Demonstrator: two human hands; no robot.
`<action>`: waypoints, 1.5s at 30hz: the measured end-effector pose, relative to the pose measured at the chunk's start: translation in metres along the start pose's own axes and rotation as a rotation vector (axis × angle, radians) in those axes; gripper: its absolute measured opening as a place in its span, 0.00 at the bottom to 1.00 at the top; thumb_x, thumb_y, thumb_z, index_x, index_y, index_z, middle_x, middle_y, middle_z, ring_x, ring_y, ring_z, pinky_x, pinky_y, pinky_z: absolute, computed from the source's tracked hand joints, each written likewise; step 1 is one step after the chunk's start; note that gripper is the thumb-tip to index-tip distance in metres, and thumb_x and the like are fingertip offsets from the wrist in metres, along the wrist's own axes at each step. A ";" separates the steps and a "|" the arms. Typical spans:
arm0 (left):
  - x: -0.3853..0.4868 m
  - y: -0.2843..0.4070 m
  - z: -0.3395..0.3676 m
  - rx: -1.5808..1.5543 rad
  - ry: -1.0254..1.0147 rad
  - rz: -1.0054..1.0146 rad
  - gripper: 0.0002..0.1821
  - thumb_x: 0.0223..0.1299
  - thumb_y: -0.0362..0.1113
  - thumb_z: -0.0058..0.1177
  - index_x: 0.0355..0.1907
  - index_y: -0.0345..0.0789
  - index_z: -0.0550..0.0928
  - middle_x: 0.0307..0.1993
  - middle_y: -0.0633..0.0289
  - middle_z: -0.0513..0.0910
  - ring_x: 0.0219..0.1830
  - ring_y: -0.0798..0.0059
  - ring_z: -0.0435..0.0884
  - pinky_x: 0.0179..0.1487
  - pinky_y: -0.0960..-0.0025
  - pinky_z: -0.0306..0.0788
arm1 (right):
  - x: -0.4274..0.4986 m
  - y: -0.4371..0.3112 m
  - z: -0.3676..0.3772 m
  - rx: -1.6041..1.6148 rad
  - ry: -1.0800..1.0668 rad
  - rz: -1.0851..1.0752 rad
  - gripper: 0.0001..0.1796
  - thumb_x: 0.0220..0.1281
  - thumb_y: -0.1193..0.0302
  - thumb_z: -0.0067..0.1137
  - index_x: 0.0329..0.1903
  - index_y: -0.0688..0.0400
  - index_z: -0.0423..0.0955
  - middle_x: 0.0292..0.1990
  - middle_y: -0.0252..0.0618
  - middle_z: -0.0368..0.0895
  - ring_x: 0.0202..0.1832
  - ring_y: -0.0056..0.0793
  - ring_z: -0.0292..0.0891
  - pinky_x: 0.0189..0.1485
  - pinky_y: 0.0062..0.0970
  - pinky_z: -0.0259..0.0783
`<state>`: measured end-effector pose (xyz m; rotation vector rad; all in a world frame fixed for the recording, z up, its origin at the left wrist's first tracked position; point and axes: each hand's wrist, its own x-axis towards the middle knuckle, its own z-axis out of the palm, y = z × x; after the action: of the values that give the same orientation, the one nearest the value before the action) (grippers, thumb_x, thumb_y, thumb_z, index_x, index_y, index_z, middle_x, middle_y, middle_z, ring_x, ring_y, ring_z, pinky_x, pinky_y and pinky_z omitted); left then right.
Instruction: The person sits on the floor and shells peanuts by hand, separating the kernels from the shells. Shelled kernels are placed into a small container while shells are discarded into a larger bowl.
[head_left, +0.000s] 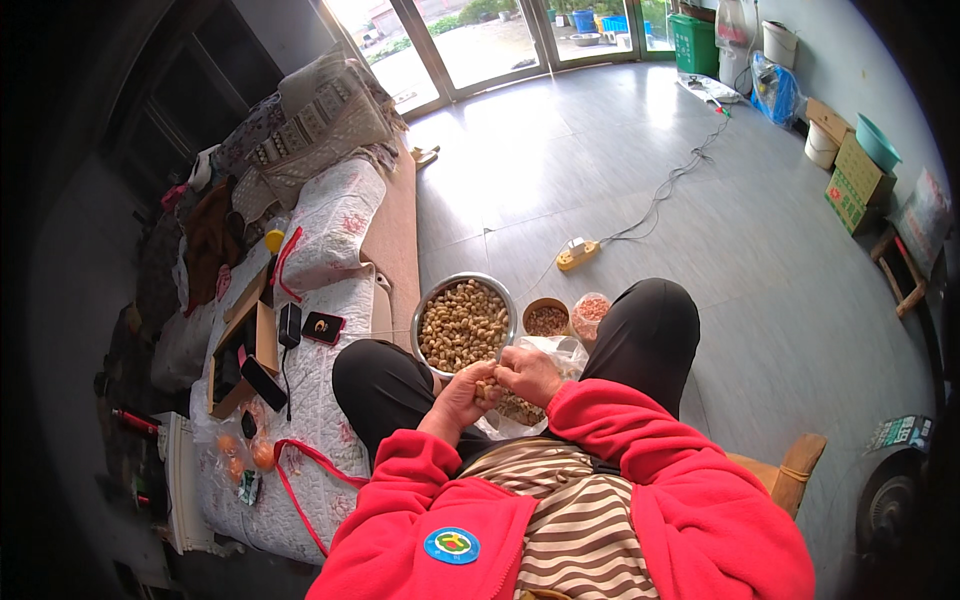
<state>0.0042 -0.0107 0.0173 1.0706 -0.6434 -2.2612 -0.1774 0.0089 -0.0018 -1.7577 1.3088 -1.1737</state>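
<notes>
My left hand (459, 401) is curled around several unshelled peanuts (487, 390). Against its fingertips, my right hand (529, 373) has its fingers pinched together; whatever lies between them is too small to make out. Both hands are over a white plastic bag (512, 430) that holds peanut shells (520, 409) between my knees. Just beyond my left hand stands a metal basin (514, 300) full of unshelled peanuts (463, 319). To its right are a round container of dark reddish kernels (547, 321) and a clear jar of pink kernels (591, 309).
On my left is a bed with a quilted cover (337, 202), bearing a phone (324, 328), an open cardboard box (264, 337) and bagged oranges (262, 454). A yellow power strip (578, 255) trails its cable across the floor ahead. Boxes (859, 180) and buckets line the right wall.
</notes>
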 end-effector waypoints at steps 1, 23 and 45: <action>0.000 0.000 -0.002 -0.017 -0.015 -0.016 0.08 0.69 0.41 0.54 0.38 0.40 0.78 0.27 0.68 0.79 0.21 0.81 0.74 0.17 0.83 0.60 | 0.000 -0.001 -0.002 -0.023 -0.022 -0.014 0.15 0.61 0.58 0.58 0.34 0.58 0.78 0.28 0.52 0.82 0.34 0.52 0.82 0.37 0.46 0.74; 0.010 0.004 -0.022 -0.034 -0.043 0.006 0.07 0.62 0.38 0.54 0.34 0.37 0.80 0.27 0.64 0.82 0.25 0.77 0.79 0.20 0.79 0.67 | -0.006 -0.002 -0.001 -0.142 -0.027 -0.212 0.07 0.62 0.67 0.57 0.36 0.57 0.72 0.28 0.54 0.80 0.35 0.56 0.81 0.36 0.48 0.74; 0.009 0.005 0.018 -0.102 0.071 0.207 0.05 0.62 0.30 0.50 0.36 0.32 0.78 0.25 0.66 0.78 0.25 0.81 0.76 0.21 0.79 0.64 | -0.007 0.001 0.023 0.442 0.164 0.024 0.05 0.71 0.73 0.57 0.41 0.61 0.79 0.29 0.37 0.82 0.32 0.23 0.78 0.36 0.25 0.73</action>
<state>-0.0132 -0.0169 0.0261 0.9827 -0.5752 -2.0472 -0.1576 0.0150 -0.0141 -1.3457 1.0530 -1.4867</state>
